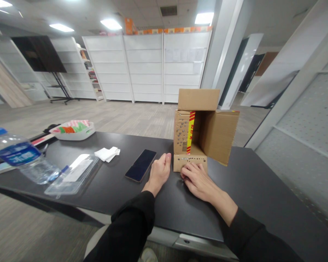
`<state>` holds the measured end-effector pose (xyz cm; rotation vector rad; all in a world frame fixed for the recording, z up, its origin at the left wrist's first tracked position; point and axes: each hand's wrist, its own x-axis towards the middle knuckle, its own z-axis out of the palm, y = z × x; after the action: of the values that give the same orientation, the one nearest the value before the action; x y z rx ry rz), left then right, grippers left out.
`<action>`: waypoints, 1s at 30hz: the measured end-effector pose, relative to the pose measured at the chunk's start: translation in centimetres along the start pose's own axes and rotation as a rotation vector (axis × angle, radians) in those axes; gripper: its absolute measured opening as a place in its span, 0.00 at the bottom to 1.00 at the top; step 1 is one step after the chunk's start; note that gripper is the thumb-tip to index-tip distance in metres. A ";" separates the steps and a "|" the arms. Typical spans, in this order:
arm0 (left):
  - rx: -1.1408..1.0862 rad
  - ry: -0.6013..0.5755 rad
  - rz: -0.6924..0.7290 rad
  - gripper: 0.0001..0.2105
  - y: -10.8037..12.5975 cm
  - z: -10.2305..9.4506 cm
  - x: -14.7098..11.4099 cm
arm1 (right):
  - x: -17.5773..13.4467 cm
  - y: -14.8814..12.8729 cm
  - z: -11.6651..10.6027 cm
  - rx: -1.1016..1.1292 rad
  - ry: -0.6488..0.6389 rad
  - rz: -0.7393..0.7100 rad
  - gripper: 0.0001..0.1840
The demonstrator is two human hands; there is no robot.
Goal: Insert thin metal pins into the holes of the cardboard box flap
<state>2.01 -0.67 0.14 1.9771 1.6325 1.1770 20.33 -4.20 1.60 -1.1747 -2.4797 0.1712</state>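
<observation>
An open cardboard box point(180, 133) lies on its side on the dark table, its opening toward me and its flaps spread. Small round metal-looking pieces dot its left flap, and a row of dots crosses the lower flap point(190, 159). My right hand point(196, 180) is at that lower flap, fingers curled together against its front; what the fingertips hold, if anything, is hidden. Just left of the box, my left hand point(160, 171) is closed with the thumb on top; its inside does not show. A dark-screened phone point(141, 165) lies beside my left hand.
To the left are a folded white tissue point(107, 154), a clear plastic case point(73, 176), a water bottle point(22, 154) lying tilted, and a white tray point(76, 135) with colourful packets. The table point(251, 189) has its front edge close to me.
</observation>
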 end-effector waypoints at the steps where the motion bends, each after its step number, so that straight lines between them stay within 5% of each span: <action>1: -0.001 0.002 0.002 0.19 0.0 0.0 0.0 | 0.0 0.1 0.0 0.011 0.014 0.006 0.09; 13: -0.009 0.015 0.013 0.19 -0.1 0.0 0.1 | 0.6 2.5 1.5 0.272 0.384 0.057 0.08; 20: -0.002 0.013 0.011 0.19 -0.1 0.0 0.1 | 0.9 2.8 1.9 0.287 0.439 0.008 0.08; 30: -0.021 0.011 0.011 0.19 -0.1 0.1 0.1 | 0.8 2.2 1.2 0.420 0.553 0.123 0.06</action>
<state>1.97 -0.51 0.07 1.9729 1.6101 1.2062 20.95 -2.10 0.16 -1.0206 -1.7850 0.3321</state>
